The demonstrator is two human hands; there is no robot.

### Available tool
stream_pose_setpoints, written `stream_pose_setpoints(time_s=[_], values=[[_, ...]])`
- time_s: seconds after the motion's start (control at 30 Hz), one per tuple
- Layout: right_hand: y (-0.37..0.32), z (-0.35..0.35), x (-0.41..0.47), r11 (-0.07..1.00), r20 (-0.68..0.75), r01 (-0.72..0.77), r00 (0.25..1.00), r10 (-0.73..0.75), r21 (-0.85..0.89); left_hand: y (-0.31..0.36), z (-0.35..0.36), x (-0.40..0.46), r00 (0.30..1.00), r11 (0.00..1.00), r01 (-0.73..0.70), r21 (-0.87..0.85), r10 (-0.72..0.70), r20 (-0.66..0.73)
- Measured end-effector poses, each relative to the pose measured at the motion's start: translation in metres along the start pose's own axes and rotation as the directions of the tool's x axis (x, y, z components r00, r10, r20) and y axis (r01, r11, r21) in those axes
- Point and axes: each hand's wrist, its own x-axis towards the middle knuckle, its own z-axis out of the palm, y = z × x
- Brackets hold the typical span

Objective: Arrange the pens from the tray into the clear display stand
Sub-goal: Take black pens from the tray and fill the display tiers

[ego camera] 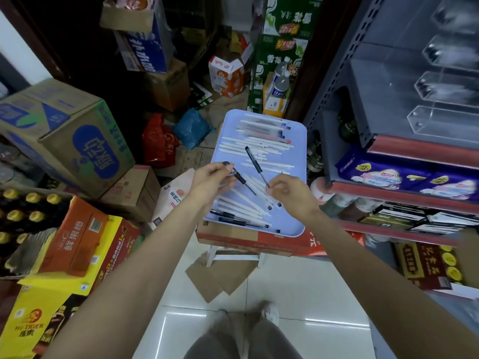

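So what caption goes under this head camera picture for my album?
Left hand and right hand each hold a black pen over the tray of pens, clear stand waiting.

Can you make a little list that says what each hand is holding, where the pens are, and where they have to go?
left hand: holds a black pen above the tray
right hand: pinches the tip of another black pen
tray: pale blue, holds many white pens and a few dark ones
tray's seat: a red box
display stand: clear, on the shelf at right, no pens visible in it
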Motion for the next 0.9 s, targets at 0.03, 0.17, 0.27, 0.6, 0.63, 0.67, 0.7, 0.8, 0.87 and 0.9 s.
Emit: stream_pose_setpoints(time_s=[0.03, 0.17, 0.27, 0.6, 0.63, 0.67, 0.7, 0.8, 0.87, 0.9], values=[[-0.004, -0.009, -0.004, 0.998, -0.009, 0.032, 0.999, -0.032, 0.058, 0.007, 0.011, 0.000, 1.000, 1.000, -0.019, -0.002, 0.019, 0.025], [-0.013, -0.048, -0.017, 0.974, -0.084, 0.075, 0.995, -0.058, 0.216, 0.038, 0.063, 0.006, 0.993, 0.994, -0.109, -0.003, 0.109, 0.054], [-0.013, -0.088, -0.025, 0.939, -0.236, 0.138, 0.970, -0.064, 0.314, 0.062, 0.117, 0.008, 0.974, 0.979, -0.202, -0.015, 0.203, 0.100], [0.052, -0.272, -0.033, 0.921, -0.486, 0.250, 0.870, -0.079, 0.298, 0.093, 0.329, 0.005, 0.796, 0.715, -0.591, 0.374, 0.443, 0.412], [0.063, -0.295, -0.034, 0.927, -0.521, 0.256, 0.850, -0.080, 0.275, 0.097, 0.350, 0.006, 0.767, 0.656, -0.632, 0.412, 0.453, 0.454], [0.073, -0.319, -0.035, 0.921, -0.554, 0.280, 0.827, -0.089, 0.270, 0.100, 0.370, 0.007, 0.730, 0.568, -0.678, 0.466, 0.451, 0.514], [0.082, -0.342, -0.037, 0.907, -0.580, 0.317, 0.808, -0.105, 0.278, 0.103, 0.390, 0.007, 0.697, 0.459, -0.716, 0.526, 0.432, 0.572], [0.107, -0.404, -0.044, 0.879, -0.608, 0.411, 0.771, -0.192, 0.243, 0.110, 0.446, 0.009, 0.633, 0.205, -0.769, 0.606, 0.376, 0.677], [0.122, -0.435, -0.045, 0.870, -0.611, 0.436, 0.761, -0.219, 0.230, 0.114, 0.477, 0.012, 0.610, 0.169, -0.787, 0.593, 0.356, 0.708], [0.130, -0.447, -0.043, 0.868, -0.617, 0.435, 0.758, -0.211, 0.238, 0.114, 0.490, 0.013, 0.606, 0.162, -0.790, 0.591, 0.350, 0.714]])
